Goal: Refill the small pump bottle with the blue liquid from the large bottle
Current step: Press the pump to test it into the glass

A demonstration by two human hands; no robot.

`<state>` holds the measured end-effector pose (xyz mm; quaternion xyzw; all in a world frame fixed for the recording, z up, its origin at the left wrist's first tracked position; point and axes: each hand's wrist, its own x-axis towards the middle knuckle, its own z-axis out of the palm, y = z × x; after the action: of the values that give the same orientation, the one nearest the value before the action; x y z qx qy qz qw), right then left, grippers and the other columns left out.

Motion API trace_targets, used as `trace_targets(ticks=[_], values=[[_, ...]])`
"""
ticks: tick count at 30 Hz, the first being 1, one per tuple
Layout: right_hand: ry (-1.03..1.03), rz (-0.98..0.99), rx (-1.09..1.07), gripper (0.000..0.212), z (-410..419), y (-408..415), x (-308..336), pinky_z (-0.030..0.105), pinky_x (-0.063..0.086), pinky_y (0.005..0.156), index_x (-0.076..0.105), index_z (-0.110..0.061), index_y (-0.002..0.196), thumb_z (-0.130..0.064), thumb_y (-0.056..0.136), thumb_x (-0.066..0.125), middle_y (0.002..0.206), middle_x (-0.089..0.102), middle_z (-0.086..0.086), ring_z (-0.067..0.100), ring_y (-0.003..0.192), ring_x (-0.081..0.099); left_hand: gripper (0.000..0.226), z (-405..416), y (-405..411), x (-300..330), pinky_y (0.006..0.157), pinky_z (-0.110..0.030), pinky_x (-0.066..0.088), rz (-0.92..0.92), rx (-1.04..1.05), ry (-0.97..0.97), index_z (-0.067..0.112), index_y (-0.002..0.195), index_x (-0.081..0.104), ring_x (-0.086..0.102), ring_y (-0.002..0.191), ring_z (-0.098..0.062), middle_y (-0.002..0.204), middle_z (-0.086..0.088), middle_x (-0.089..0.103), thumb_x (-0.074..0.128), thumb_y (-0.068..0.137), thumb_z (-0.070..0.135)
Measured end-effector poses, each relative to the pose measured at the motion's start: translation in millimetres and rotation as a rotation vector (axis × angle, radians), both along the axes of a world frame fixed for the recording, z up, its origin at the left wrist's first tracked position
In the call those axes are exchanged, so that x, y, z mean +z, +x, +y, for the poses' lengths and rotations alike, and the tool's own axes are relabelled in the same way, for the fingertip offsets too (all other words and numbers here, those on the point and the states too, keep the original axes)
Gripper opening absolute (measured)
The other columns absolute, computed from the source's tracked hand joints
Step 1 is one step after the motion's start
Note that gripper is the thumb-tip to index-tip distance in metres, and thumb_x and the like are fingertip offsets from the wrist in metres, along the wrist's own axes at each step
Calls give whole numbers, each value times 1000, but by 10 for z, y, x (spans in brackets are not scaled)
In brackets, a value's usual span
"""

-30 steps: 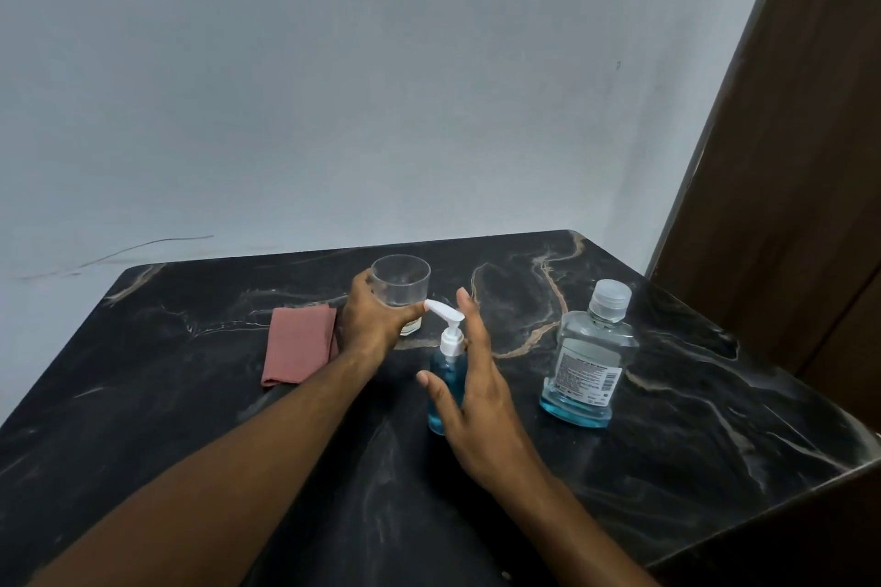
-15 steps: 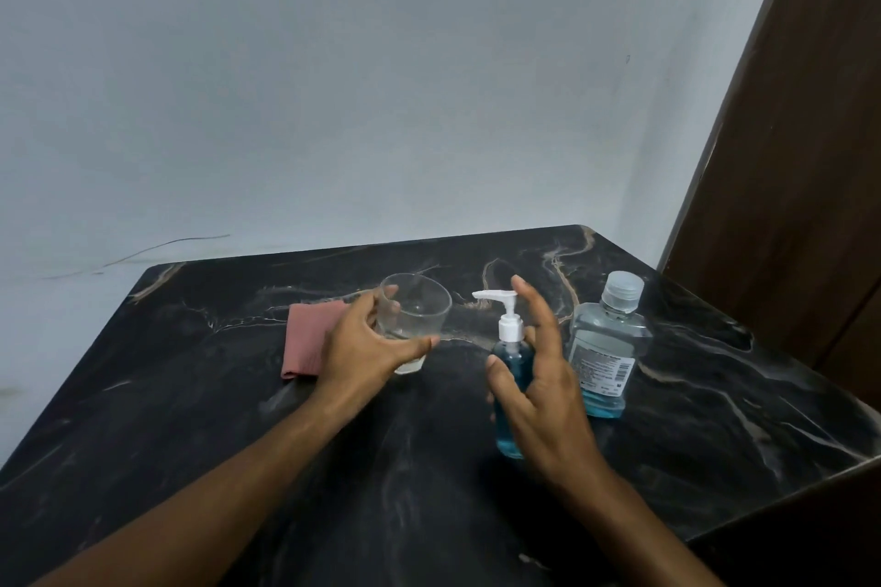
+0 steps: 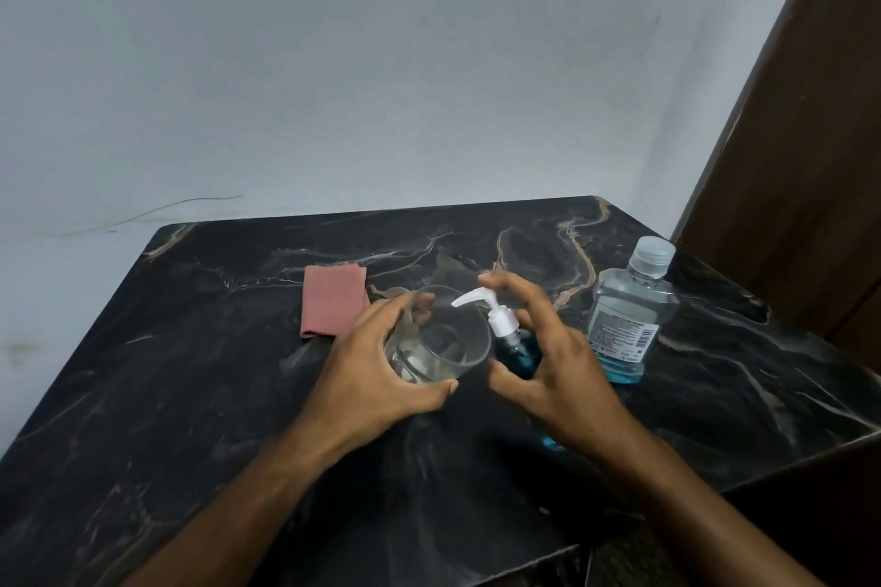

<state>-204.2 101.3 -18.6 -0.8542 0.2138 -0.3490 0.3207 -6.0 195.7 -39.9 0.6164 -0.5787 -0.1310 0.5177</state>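
Mid-frame, left hand grips glass, right hand holds pump bottle: likely pumping out; next, press pump

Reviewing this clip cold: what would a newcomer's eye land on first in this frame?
Two bare hands meet mid-table: the left hand grips a clear glass tilted toward the white nozzle of the small pump bottle, which the right hand holds with its forefinger over the pump head. The large bottle, capped and low on blue liquid, stands to the right; a folded pink cloth lies behind on the left.
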Motion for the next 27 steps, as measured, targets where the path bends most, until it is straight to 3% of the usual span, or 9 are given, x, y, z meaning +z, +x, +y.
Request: trace_targets(ticks=[6, 9, 15, 21, 27], values=[[-74, 53, -48, 68, -63, -36, -10, 14, 41, 51, 40, -49, 130, -20, 75, 67, 77, 60, -5, 4, 53, 50, 82, -3, 9, -16, 88, -2, 45, 13, -3, -33, 41, 127, 59, 60, 115, 12, 119, 22, 66, 95, 56, 19], [-100, 79, -38, 66, -83, -31, -16, 18, 44, 51, 37, -51, 127, -22, 76, 67, 78, 60, -4, 7, 56, 53, 83, -23, 11, -41, 92, -7, 48, 21, -25, -22, 37, 130, 59, 61, 117, 8, 121, 18, 66, 94, 57, 24], [-128, 94, 7, 76, -120, -31, -6, 10, 41, 54, 35, -48, 140, -25, 75, 69, 81, 62, -13, 7, 57, 55, 83, -49, -4, -78, 95, -11, 50, 16, -21, -17, 31, 132, 61, 61, 117, 7, 121, 19, 66, 95, 56, 27], [-162, 97, -22, 63, -129, -20, 12, 9, 41, 55, 34, -55, 126, -33, 77, 66, 84, 61, -16, 5, 60, 58, 86, -49, -15, -87, 97, -14, 51, 22, -36, -11, 31, 134, 60, 61, 118, 7, 124, 18, 66, 95, 55, 30], [-169, 124, -18, 74, -126, -42, 57, 5, 40, 54, 33, -51, 138, -28, 76, 67, 85, 61, -26, 3, 61, 60, 85, -53, -11, -83, 96, -14, 51, 25, -27, -19, 33, 133, 60, 62, 117, 5, 122, 19, 66, 93, 55, 33]])
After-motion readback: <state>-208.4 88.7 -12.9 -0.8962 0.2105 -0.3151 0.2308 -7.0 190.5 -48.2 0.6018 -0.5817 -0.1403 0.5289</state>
